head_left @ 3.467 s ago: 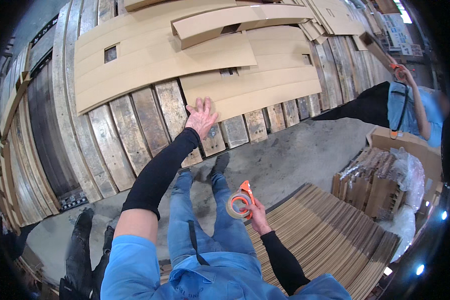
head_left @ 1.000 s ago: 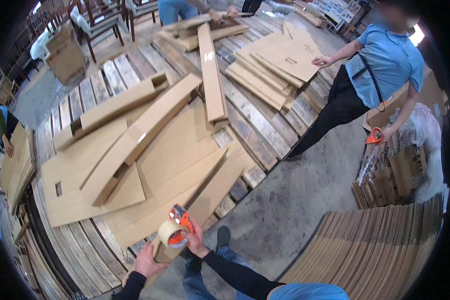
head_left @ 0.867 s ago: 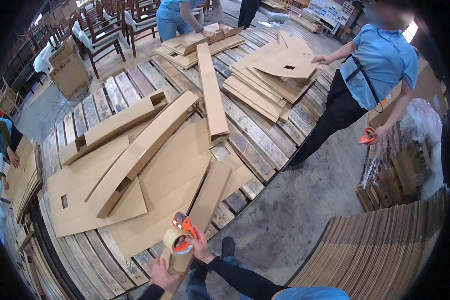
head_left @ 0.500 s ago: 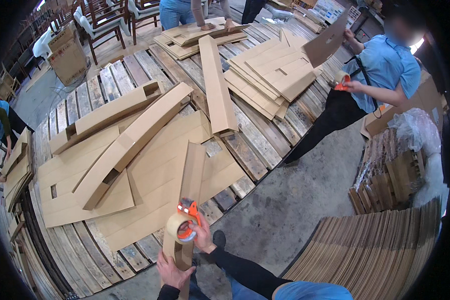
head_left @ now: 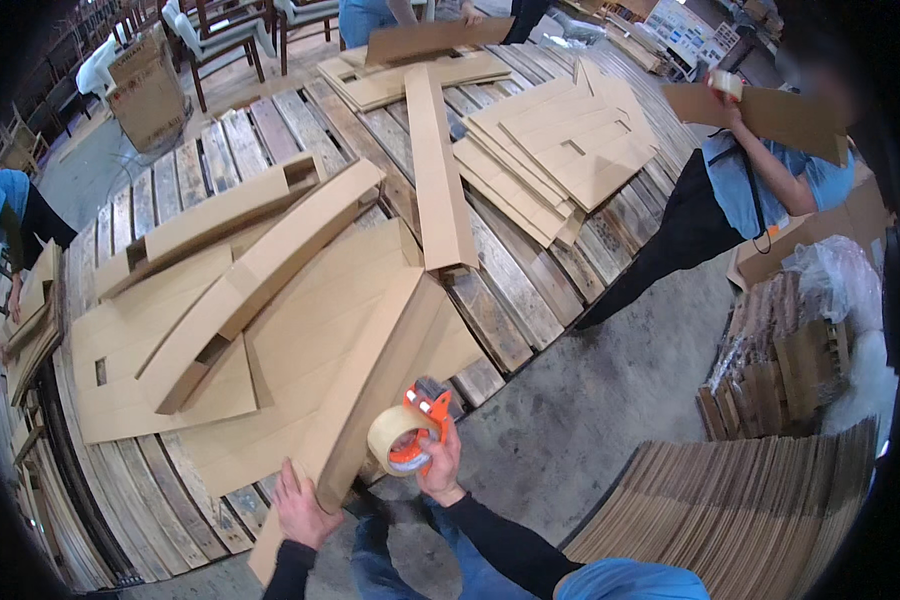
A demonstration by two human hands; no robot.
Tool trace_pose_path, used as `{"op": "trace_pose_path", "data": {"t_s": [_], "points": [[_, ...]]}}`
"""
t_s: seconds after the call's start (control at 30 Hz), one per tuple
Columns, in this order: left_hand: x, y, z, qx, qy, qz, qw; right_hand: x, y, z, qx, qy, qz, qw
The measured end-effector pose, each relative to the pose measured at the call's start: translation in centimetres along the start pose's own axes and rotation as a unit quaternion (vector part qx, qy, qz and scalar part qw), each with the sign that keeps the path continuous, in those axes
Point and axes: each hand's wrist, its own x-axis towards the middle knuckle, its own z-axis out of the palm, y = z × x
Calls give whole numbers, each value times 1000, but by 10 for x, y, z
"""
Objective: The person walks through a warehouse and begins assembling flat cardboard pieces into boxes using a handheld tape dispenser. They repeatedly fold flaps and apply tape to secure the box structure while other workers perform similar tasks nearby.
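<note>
- Cardboard box (head_left: 370, 385), long, flat-folded and brown, is the piece in hand: it slants up from the lower middle of the view, its far end lying over the other cardboard on the wooden platform (head_left: 515, 300), its near end raised toward the person.
- Wooden platform of weathered planks fills the upper and left view and carries loose flat sheets (head_left: 160, 375), two long folded boxes (head_left: 260, 275) and a narrow upright-running strip (head_left: 435, 170); a fanned pile of cut sheets (head_left: 570, 150) lies at its far right.
- Stack of corrugated sheets (head_left: 740, 505) stands on edge on the concrete floor (head_left: 590, 420) at lower right, well apart from the box.
- Co-worker in a blue shirt (head_left: 760, 185) stands at the right, holding a cardboard piece up.
- Left hand (head_left: 302, 512) is clenched around the box's near lower edge, fingers wrapped over it.
- Right hand (head_left: 440, 462) is gripping an orange tape dispenser (head_left: 410, 435) with a tan roll, held just beside the box's right edge; whether the roll touches the cardboard cannot be told.
</note>
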Motion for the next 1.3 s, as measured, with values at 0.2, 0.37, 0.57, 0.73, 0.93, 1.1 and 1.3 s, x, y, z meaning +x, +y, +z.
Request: {"op": "trace_pose_path", "data": {"t_s": [0.2, 0.37, 0.57, 0.73, 0.93, 1.1, 1.3], "points": [[44, 9, -12, -11, -33, 44, 998, 84, -16, 42, -95, -116, -29, 988], [64, 22, -20, -23, -50, 63, 996, 152, -3, 46, -284, -216, -49, 933], [60, 29, -24, -6, -35, 81, 996, 135, -15, 25, -407, -255, -99, 872], [62, 22, -16, -19, -60, 65, 996, 144, -15, 30, -273, -208, 2, 939], [77, 13, -9, -29, -41, 82, 995, 153, 18, 16, -333, -244, -140, 900], [70, 23, -14, -38, -51, 57, 996, 142, 20, 32, -402, -224, -213, 862], [68, 23, -12, -63, -52, 41, 996, 86, -8, -7, -186, -228, 103, 950]]}}
